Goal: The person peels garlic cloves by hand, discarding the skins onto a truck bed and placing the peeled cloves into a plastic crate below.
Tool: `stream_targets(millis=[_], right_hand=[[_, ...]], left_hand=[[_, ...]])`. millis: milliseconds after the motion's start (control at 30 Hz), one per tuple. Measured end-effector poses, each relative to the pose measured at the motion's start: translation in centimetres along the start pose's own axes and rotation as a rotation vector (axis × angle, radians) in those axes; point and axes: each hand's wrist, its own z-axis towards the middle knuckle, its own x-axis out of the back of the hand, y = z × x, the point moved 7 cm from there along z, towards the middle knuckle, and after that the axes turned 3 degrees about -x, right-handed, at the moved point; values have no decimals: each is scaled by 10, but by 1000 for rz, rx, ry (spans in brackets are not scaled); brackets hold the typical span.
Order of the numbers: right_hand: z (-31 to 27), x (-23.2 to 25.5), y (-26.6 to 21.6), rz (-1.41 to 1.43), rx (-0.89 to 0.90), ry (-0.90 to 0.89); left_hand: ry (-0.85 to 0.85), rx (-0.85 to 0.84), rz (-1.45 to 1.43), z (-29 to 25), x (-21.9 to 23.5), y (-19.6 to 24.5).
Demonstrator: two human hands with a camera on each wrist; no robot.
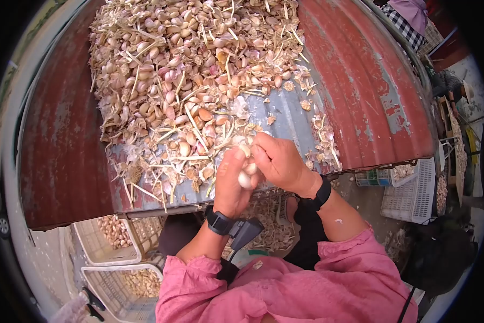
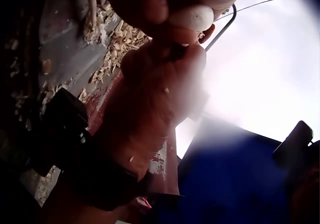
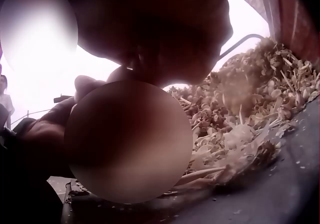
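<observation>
Both hands meet over the near edge of a metal sheet, in front of a heap of garlic [image 1: 161, 70]. Pale garlic cloves [image 1: 245, 180] lie in the curled fingers of my left hand [image 1: 231, 185]. My right hand [image 1: 285, 161] is close against it, thumb and forefinger pinching at a garlic clove [image 1: 245, 150] between the two hands. In the left wrist view a smooth white clove [image 2: 200, 18] shows among the fingers. The right wrist view is mostly dark hand and blur, with the heap behind.
Loose stalks and papery skins [image 1: 145, 177] litter the corrugated sheet [image 1: 355, 81], which has peeling red paint. Below left stand crates [image 1: 91, 255] with cloves inside. A white crate [image 1: 414, 194] stands at the right. Other people [image 1: 408, 16] appear at the far right.
</observation>
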Motion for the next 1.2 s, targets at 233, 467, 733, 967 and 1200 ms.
stream_targets(millis=[233, 467, 733, 967, 1200], right_hand=[[-3, 39, 67, 654, -725, 226], [2, 3, 50, 690, -705, -84], [-23, -38, 8, 780, -709, -314], [-81, -151, -73, 1434, -970, -926], [-90, -185, -135, 1525, -973, -961]], left_hand=[[-100, 156, -357, -4, -8, -8], [-63, 138, -529, -36, 0, 11], [442, -554, -701, -261, 177, 100], [1070, -693, -1050, -449, 390, 33], [994, -688, -977, -451, 430, 33]])
